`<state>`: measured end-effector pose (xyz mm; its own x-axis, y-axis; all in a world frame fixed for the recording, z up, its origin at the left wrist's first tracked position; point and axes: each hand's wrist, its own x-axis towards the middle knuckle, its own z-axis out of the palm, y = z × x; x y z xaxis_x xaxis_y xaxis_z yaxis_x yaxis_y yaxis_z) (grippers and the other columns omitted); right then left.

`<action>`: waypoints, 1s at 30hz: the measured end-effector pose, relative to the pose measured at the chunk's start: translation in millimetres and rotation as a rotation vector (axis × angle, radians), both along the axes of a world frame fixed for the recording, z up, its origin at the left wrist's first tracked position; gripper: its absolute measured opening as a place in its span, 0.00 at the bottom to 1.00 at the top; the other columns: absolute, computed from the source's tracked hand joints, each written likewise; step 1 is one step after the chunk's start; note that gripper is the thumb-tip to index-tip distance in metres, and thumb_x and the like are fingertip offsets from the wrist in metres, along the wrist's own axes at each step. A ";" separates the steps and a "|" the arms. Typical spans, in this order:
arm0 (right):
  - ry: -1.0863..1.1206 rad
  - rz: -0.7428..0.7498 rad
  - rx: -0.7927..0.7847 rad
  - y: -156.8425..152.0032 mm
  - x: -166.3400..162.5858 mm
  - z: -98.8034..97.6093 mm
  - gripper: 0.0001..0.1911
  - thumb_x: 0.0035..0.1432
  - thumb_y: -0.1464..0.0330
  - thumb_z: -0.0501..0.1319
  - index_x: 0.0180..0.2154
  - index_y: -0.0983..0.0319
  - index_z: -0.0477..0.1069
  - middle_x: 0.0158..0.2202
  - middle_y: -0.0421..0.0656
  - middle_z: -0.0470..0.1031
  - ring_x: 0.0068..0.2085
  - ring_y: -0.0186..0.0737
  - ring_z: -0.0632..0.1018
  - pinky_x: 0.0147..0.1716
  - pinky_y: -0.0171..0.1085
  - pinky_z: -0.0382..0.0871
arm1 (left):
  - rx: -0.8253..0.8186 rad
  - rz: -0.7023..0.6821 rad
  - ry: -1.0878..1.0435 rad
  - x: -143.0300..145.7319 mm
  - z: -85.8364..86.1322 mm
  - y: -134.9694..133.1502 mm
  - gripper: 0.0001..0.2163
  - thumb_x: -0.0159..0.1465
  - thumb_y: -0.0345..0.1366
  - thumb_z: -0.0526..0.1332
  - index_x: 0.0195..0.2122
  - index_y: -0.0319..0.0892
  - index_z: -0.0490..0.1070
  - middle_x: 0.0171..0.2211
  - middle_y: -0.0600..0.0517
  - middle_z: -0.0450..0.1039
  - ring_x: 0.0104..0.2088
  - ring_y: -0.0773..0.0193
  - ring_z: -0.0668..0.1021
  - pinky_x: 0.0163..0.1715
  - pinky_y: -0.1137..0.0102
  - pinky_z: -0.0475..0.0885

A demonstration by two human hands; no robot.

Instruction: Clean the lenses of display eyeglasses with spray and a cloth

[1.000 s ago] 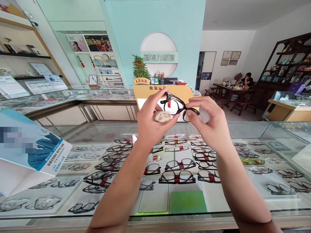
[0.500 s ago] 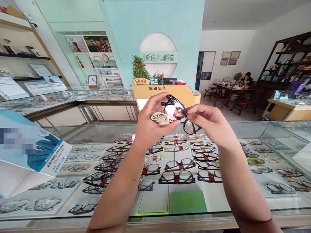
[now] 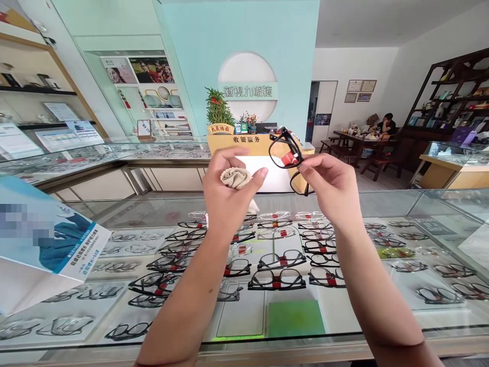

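Note:
A pair of black-framed eyeglasses is pinched by my right hand near the bridge, raised above the glass counter. One lens has a red and white label on it. My left hand is a short way left of the glasses, apart from them. Bunched in its palm is a beige cloth, with a pale end hanging out below the thumb. The thumb and index finger of that hand are spread, while the others curl round the cloth.
Below my arms, a glass display case holds rows of eyeglasses, many with red labels. A folded advertising card stands at the left. Further off are a cashier desk, a potted plant, and a person seated at a wooden table.
My left hand has let go of the eyeglasses' rim and moved left with the cloth. My right hand still holds the glasses, now turned and slightly higher.

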<state>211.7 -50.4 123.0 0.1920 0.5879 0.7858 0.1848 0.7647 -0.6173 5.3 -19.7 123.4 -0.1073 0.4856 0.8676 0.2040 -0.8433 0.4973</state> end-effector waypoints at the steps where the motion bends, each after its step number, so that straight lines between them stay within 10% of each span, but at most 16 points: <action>1: -0.020 -0.075 0.059 0.2 -2.4 -1.3 0.04 0.68 0.68 0.70 0.37 0.56 0.84 0.44 0.43 0.89 0.44 0.43 0.85 0.47 0.45 0.79 | -0.037 0.006 0.015 1.5 0.8 -5.7 0.13 0.65 0.47 0.80 0.45 0.48 0.84 0.35 0.54 0.82 0.33 0.63 0.81 0.36 0.66 0.78; 8: -0.262 -0.341 0.321 -1.4 -25.1 -10.0 0.07 0.73 0.68 0.66 0.42 0.53 0.84 0.53 0.48 0.90 0.56 0.53 0.88 0.60 0.55 0.83 | -0.273 -0.177 0.001 23.3 -6.5 -19.2 0.17 0.64 0.55 0.80 0.44 0.49 0.90 0.42 0.49 0.90 0.45 0.51 0.89 0.50 0.56 0.86; 19: -0.381 -0.276 0.070 -15.3 -27.4 -7.6 0.08 0.75 0.64 0.65 0.42 0.53 0.83 0.51 0.48 0.87 0.58 0.58 0.85 0.54 0.53 0.83 | -0.221 -0.016 -0.014 4.1 -4.1 9.5 0.12 0.64 0.50 0.78 0.40 0.48 0.89 0.36 0.52 0.87 0.39 0.55 0.86 0.43 0.59 0.84; 25: -0.244 -0.405 0.129 -25.2 -12.0 7.8 0.29 0.76 0.68 0.63 0.25 0.56 0.49 0.26 0.38 0.53 0.29 0.38 0.69 0.36 0.44 0.66 | -0.428 0.018 0.657 -3.2 -2.4 17.0 0.06 0.61 0.42 0.74 0.35 0.48 0.88 0.33 0.52 0.86 0.37 0.54 0.84 0.46 0.56 0.81; 30: -0.320 -0.368 0.026 -33.8 -10.1 14.1 0.36 0.75 0.62 0.68 0.23 0.56 0.44 0.24 0.39 0.44 0.28 0.41 0.56 0.31 0.45 0.56 | -0.638 0.044 1.189 27.2 -33.9 34.6 0.06 0.60 0.37 0.72 0.37 0.48 0.89 0.31 0.49 0.84 0.37 0.50 0.85 0.40 0.58 0.74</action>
<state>201.6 -84.2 137.1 0.1291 0.5058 0.8529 0.6231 0.6277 -0.4666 32.5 14.9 89.5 0.5194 0.8516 0.0709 0.8027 -0.5146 0.3013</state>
